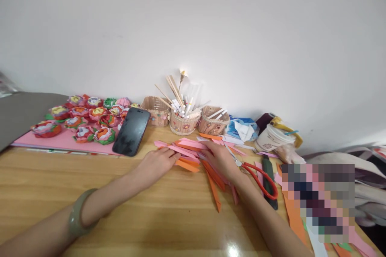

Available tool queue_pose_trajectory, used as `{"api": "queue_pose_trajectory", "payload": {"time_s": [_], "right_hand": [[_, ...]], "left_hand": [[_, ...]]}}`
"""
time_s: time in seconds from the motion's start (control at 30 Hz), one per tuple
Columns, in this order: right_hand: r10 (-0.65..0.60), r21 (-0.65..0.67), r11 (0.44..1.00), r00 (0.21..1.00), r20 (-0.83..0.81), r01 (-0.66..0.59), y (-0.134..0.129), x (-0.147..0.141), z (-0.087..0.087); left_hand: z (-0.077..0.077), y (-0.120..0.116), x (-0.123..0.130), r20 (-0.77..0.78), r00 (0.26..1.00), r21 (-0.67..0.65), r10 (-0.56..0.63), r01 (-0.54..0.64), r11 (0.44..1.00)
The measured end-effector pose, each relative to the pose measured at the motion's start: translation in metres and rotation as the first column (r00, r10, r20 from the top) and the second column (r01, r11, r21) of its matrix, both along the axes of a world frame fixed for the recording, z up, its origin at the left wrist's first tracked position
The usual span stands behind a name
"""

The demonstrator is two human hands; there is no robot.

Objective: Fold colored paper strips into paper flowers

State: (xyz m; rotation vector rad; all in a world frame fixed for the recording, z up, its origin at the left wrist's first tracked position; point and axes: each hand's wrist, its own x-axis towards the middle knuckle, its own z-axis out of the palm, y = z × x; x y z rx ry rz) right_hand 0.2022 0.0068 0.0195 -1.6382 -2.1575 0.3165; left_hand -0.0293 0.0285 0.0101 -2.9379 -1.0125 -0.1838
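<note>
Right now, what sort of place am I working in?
It looks like a craft spot, perhaps at home: a wooden table with folded paper flowers, loose paper strips and red-handled scissors.

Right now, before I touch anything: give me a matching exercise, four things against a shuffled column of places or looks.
1. folded paper strips
2. scissors
3. phone
4. flowers

A. dark screen, between the flowers and the strips
B. in rows on a pink sheet
C. under the left hand and right hand
D. red handles

Pairs: 1-C, 2-D, 3-A, 4-B
</note>
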Motion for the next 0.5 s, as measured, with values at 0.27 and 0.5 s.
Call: {"api": "queue_pose_trajectory", "payload": {"time_s": [0.27,0.5], "right_hand": [[-0.13,0.117,0.978,0.944,-0.304,0.172,0.01,0.013,0.024],[-0.029,0.113,0.992,0.963,-0.269,0.062,-0.01,-0.026,0.021]], "left_hand": [[0.013,0.012,-0.002,0.119,0.98,-0.052,0.16,-0.155,0.987],[0.014,0.012,0.008,0.326,0.858,-0.422,0.397,-0.244,0.873]]}}
